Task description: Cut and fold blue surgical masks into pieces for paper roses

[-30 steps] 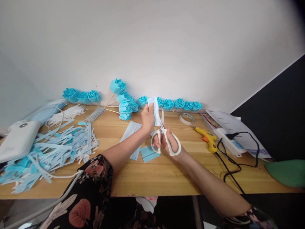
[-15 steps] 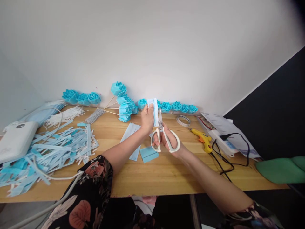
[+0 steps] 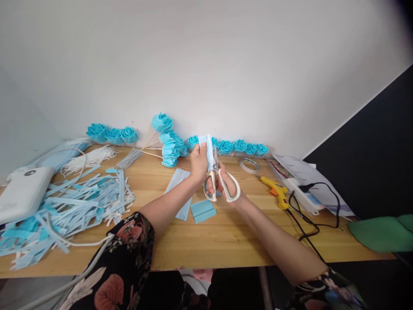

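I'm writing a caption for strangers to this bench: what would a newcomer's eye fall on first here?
Probably the bright blue rose-like flowers along the wall at the back of the table. Next, in the centre, the white-handled scissors in the right hand, beside folded pale-blue fabric held in the left hand. Then the heap of blue strips on the left.

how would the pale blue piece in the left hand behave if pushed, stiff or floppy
The pale blue piece looks thin and fabric-like, so it would probably bend easily. Its end above the left hand does not visibly droop, so it may keep some shape while gripped. With little visible bulk, it is likely light.
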Tool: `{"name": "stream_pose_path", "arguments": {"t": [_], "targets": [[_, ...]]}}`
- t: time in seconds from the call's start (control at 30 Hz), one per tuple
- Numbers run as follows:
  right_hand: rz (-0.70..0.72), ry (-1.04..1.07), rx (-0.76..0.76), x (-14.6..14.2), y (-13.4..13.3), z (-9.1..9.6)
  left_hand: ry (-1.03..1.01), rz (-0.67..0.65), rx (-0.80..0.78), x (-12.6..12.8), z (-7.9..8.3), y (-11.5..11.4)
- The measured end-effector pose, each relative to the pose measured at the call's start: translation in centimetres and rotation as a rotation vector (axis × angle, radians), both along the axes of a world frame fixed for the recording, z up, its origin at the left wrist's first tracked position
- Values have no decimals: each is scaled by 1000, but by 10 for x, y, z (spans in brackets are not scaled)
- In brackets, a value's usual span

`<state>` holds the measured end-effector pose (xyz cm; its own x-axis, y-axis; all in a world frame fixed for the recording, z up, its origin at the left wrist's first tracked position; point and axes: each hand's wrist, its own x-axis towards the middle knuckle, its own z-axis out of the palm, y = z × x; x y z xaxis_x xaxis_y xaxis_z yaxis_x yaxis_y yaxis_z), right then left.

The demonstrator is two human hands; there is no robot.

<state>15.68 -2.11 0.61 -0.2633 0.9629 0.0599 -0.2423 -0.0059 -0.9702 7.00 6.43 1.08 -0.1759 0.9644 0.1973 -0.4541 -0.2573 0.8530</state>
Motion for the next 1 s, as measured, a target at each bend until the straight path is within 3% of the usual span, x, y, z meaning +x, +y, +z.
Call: {"name": "stream_pose_path", "arguments": {"t": [0.37,0.5,1.0], "targets": [[-49,60,44,-2,-2,-14,34,-38,-22,4,-14,5],[-89,88,38,-3,-4,-16,7,-43,-90,5,-14,2],[-160,81,25,-7,-8,-15,31,-4,-107,1,-8,0]]}}
